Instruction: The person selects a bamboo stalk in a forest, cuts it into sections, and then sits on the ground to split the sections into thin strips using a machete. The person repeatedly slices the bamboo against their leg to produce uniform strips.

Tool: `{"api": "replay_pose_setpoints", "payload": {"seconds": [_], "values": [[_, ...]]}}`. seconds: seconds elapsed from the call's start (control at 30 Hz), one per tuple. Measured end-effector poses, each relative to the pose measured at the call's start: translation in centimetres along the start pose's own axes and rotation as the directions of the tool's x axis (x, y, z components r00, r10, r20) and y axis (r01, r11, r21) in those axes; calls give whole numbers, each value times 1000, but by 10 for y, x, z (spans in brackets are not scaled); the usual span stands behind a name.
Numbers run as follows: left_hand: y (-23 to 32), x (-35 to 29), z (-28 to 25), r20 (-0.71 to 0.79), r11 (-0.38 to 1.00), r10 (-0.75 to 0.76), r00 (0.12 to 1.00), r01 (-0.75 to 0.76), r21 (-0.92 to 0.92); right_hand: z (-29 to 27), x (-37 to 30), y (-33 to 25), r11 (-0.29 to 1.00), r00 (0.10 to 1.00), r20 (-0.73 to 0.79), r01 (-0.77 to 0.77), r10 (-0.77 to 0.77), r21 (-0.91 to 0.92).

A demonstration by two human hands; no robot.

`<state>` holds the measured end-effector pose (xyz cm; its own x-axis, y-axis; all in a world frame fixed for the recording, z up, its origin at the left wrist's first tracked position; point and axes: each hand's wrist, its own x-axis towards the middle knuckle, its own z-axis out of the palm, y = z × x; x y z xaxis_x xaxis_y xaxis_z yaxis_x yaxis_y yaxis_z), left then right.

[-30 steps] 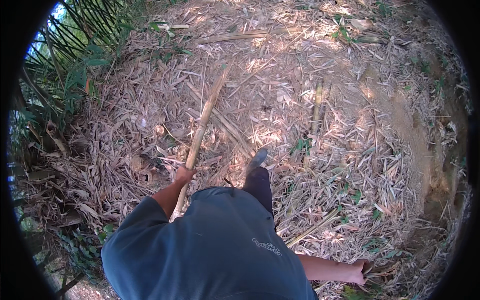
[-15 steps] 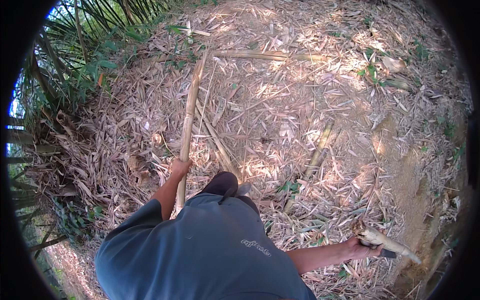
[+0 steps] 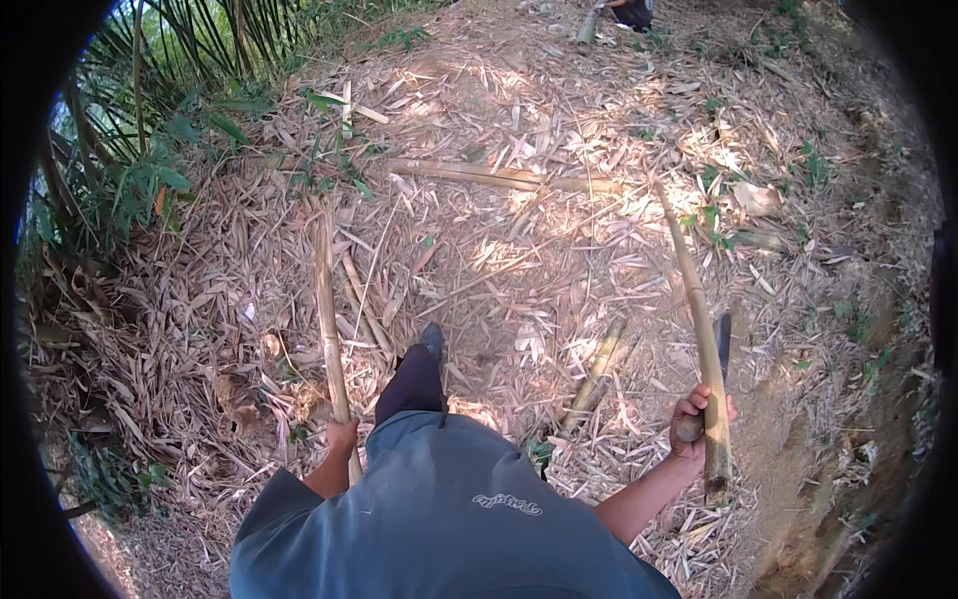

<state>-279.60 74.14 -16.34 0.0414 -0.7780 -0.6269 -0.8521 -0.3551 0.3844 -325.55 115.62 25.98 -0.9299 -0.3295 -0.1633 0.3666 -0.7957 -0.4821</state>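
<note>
My left hand (image 3: 341, 435) is closed around a long tan bamboo pole (image 3: 329, 329) that points forward along my left side. On the other side, my right hand (image 3: 691, 424) grips a second bamboo pole (image 3: 691, 290) near its thick, cut end. That pole rises away from me and leans slightly left at its far tip. Beside it, the same hand also holds a tool with a dark blade (image 3: 723, 344), perhaps a machete. Its rounded handle end shows by my fingers, and the pole covers part of the blade.
Dry bamboo leaves (image 3: 479, 260) cover the ground. A bamboo length (image 3: 459, 172) lies across ahead, and a shorter piece (image 3: 594, 379) lies right of my foot (image 3: 432, 339). Standing bamboo (image 3: 190, 60) grows far left. A person in dark clothing (image 3: 633, 14) is at the far edge.
The right pole has swung from pointing rightward to pointing forward, with the dark blade now showing alongside. My left hand and its pole appear lower and further left. A foot has come into view ahead.
</note>
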Motion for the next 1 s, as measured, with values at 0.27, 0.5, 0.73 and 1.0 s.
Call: {"api": "replay_pose_setpoints", "payload": {"seconds": [0.27,0.5,0.73,1.0], "values": [[181,2,-18,-46,996,45,998,-48,-78,86,184,109,871,864,-110,-488,491,48],[253,51,-73,-341,949,97,935,-190,-251,159,321,212,690,698,-26,-712,715,-131],[370,20,-110,-402,928,60,914,-199,-315,201,466,278,523,527,88,-784,846,-334],[464,-3,-139,-698,851,-4,716,-364,-378,254,589,349,361,434,107,-560,895,-746]]}}
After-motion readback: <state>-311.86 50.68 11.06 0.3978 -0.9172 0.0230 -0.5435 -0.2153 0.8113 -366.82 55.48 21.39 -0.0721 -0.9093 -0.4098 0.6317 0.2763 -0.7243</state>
